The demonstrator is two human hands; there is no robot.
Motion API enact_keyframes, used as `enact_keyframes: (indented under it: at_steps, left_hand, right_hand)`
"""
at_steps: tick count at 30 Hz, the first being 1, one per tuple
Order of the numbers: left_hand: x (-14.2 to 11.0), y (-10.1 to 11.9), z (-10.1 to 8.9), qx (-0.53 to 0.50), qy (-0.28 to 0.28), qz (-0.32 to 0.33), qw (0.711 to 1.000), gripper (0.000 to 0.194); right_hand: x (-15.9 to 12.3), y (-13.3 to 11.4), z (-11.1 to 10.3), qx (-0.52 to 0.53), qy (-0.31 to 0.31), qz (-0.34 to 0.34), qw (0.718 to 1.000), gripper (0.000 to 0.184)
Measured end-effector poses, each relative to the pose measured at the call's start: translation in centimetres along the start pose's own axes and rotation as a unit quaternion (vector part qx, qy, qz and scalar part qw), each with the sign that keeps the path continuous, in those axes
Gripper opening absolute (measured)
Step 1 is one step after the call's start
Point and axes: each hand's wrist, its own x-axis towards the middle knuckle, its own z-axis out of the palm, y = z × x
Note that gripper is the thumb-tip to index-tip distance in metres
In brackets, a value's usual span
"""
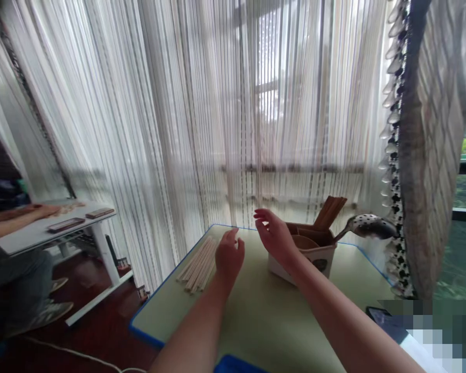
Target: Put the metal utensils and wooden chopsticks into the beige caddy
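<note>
My left hand [230, 254] hovers over the pale table with its fingers apart and nothing visible in them. Just left of it lies a loose bundle of light wooden chopsticks [198, 264]. My right hand [272, 233] is raised with spread, slightly bent fingers, and it holds nothing that I can see. Beside and partly behind my right forearm stands a utensil box [322, 253] with compartments. Dark brown chopsticks [329, 212] stand upright in its back part. A slotted metal spoon [368, 226] leans out over its right side.
The table [264, 321] has a blue edge, with a blue object [238, 365] at the near side. A phone [378, 315] lies at the right. Sheer curtains [202, 114] hang behind. At left, another person's hands [39, 211] rest on a white table [27, 235].
</note>
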Motion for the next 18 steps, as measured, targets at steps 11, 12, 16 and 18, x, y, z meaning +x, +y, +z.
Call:
enact_keyframes:
  at_steps: [11, 12, 16, 18]
  left_hand:
    - [0.4, -5.7, 1.0, 0.302, -0.126, -0.152, 0.933, 0.032]
    - [0.3, -5.8, 1.2, 0.309, -0.132, -0.154, 0.929, 0.033]
    - [0.1, -5.8, 2.3, 0.331, -0.154, -0.151, 0.919, 0.034]
    - [0.0, -5.8, 2.7, 0.334, -0.159, -0.144, 0.918, 0.035]
  right_hand:
    - [-8.1, 7.9, 8.9, 0.072, -0.08, 0.103, 0.989, 0.03]
    - [-8.1, 8.6, 9.1, 0.069, -0.083, 0.123, 0.986, 0.031]
    - [-7.7, 9.7, 8.8, 0.06, -0.105, 0.153, 0.981, 0.034]
    - [-7.6, 9.5, 8.6, 0.053, -0.108, 0.153, 0.981, 0.034]
